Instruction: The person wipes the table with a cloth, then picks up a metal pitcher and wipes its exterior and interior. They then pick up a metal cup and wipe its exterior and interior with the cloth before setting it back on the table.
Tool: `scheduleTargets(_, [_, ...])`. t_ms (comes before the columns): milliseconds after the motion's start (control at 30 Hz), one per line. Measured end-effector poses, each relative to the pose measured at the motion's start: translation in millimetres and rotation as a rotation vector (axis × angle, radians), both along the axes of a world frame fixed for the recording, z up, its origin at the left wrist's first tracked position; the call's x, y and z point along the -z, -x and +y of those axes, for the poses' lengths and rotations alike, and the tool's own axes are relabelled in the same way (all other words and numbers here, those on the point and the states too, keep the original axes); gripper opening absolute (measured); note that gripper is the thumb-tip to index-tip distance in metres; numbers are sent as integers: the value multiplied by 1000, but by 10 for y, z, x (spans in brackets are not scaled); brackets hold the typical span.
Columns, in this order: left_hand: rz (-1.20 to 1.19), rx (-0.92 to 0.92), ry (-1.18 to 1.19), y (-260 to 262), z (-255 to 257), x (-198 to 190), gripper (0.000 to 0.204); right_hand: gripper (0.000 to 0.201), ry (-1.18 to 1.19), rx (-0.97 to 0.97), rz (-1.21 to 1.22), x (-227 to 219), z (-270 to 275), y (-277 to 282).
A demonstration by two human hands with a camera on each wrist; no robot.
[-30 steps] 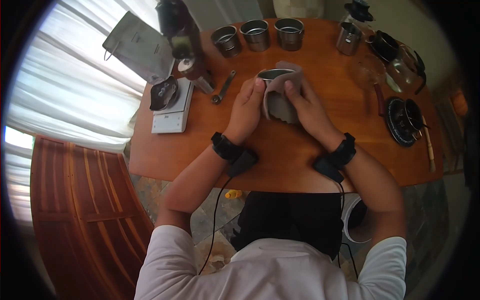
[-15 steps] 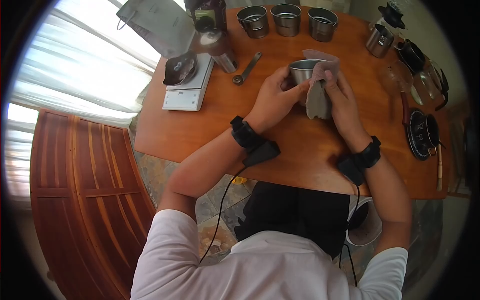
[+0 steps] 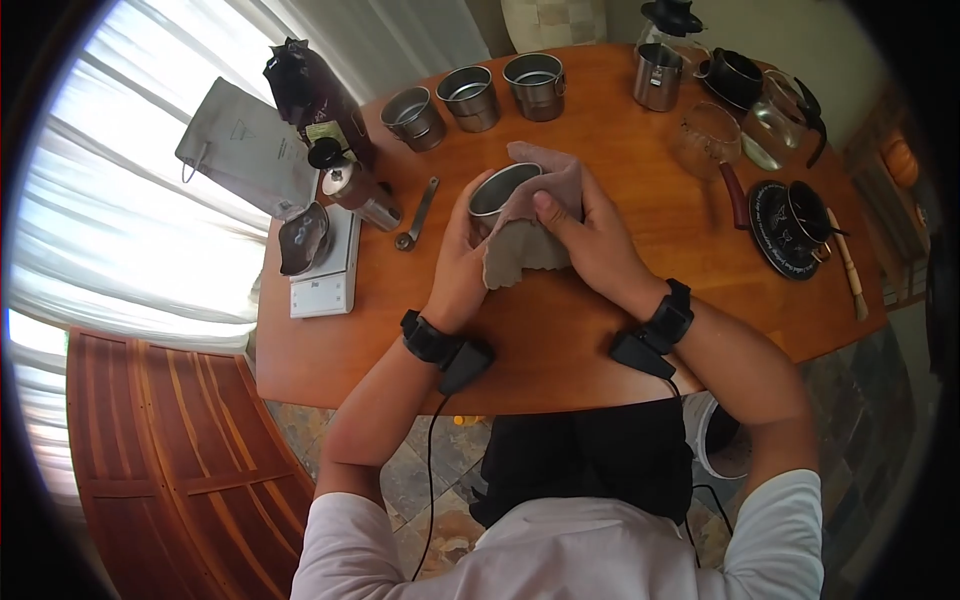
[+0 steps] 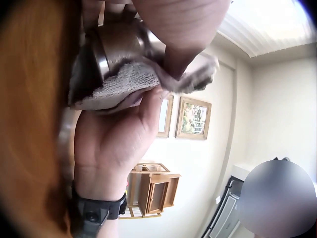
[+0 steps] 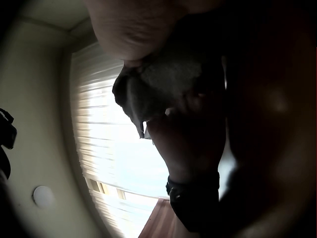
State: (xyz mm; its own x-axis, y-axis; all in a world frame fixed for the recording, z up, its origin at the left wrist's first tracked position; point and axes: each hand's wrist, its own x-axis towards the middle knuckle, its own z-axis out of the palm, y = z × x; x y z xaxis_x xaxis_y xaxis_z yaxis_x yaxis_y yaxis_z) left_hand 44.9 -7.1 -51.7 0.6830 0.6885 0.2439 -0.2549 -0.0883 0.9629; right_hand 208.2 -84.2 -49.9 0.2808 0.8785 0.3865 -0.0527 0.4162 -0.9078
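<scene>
Between both hands, above the near part of the table, is a metal cup (image 3: 497, 196), tilted with its mouth partly showing. My left hand (image 3: 456, 268) grips the cup from its left side. With the thumb on top, my right hand (image 3: 603, 242) holds a greyish-pink cloth (image 3: 532, 228) around the cup's right side and rim. The cloth's loose lower edge hangs toward me. In the left wrist view, the cup's metal wall (image 4: 121, 47) shows above the cloth's terry face (image 4: 124, 83). The right wrist view is dark, the cloth (image 5: 166, 82) hiding the cup there.
Three metal cups (image 3: 468, 100) line the far edge. At left are a scale (image 3: 325, 290), a hand grinder (image 3: 362, 195), a coffee bag (image 3: 318, 105) and a scoop (image 3: 420, 215). Right of the hands stand a metal pitcher (image 3: 657, 80), glass pots (image 3: 772, 130), a black saucer (image 3: 775, 235) and a brush (image 3: 850, 268).
The cup has gone from nearly upright to tilted, its mouth turned more toward the head camera. The cloth has shifted and spread over its near side. The head view has swung too.
</scene>
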Motion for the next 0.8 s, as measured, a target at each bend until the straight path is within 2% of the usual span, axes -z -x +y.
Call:
scheduleTargets(67, [6,-6,142,2,27,-3,64,47,1,3,23,15,-7,-17])
scheduleTargets(167, [-16,32,200,22,14,-72,66,50,89,-52,130,52,29,-106])
scheduleTargets(300, [-68,-3,176,-14,26,-58,65,51,33,-108,123,40,22,-37])
scheduleTargets(367, [-12,-2,92,10,41,-32,60,54,-57,58,-117,-9,-21,45])
scheduleTargets(500, [1,5,95,31,29,-4,55,53,-95,102,-141,-14,-38,37])
scheduleTargets(567, [58,-10,105,56,95,46,53,51,28,41,-121,-39,-77,4])
scheduleTargets(700, [-41,57,165,50,47,-12,51,49,-19,12,4,38,21,-74])
scheduleTargets(767, [-54,-9,178,31,53,-14,50,51,-3,-115,141,12,25,-80])
scheduleTargets(800, [-55,-8,177,23,38,-32,50,51,-4,-114,139,4,14,-62])
